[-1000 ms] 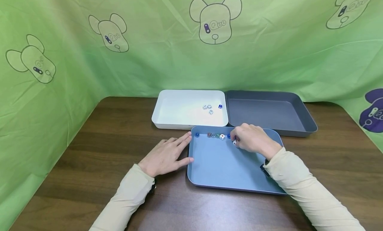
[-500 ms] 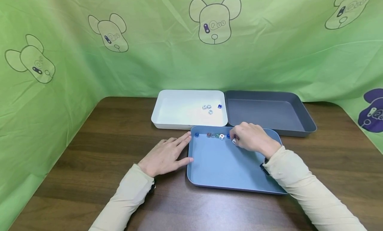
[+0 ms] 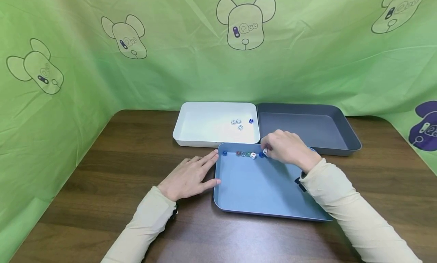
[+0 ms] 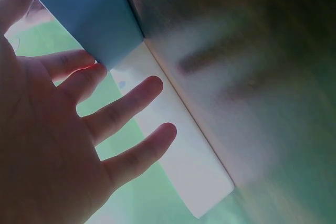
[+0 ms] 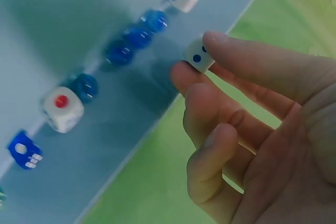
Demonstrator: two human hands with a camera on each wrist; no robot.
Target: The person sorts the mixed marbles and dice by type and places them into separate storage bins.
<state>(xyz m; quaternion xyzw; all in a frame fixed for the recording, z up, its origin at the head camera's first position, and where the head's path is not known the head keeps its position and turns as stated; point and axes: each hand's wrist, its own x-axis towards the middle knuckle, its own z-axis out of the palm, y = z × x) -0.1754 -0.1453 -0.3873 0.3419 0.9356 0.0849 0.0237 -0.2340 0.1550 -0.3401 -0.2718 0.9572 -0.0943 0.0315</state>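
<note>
Centre-right: the right hand [image 3: 286, 151] pinched a white die [image 5: 197, 58], which any loosening might have dropped; centre-left: the left hand [image 3: 187, 179] spread, empty.

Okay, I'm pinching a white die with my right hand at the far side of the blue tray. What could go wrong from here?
The white die might slip, as only a small pinch of the right hand holds it. If it drops, it could knock the round blue marbles close by. The left hand, at the left rim of the blue tray, might jolt it.
</note>
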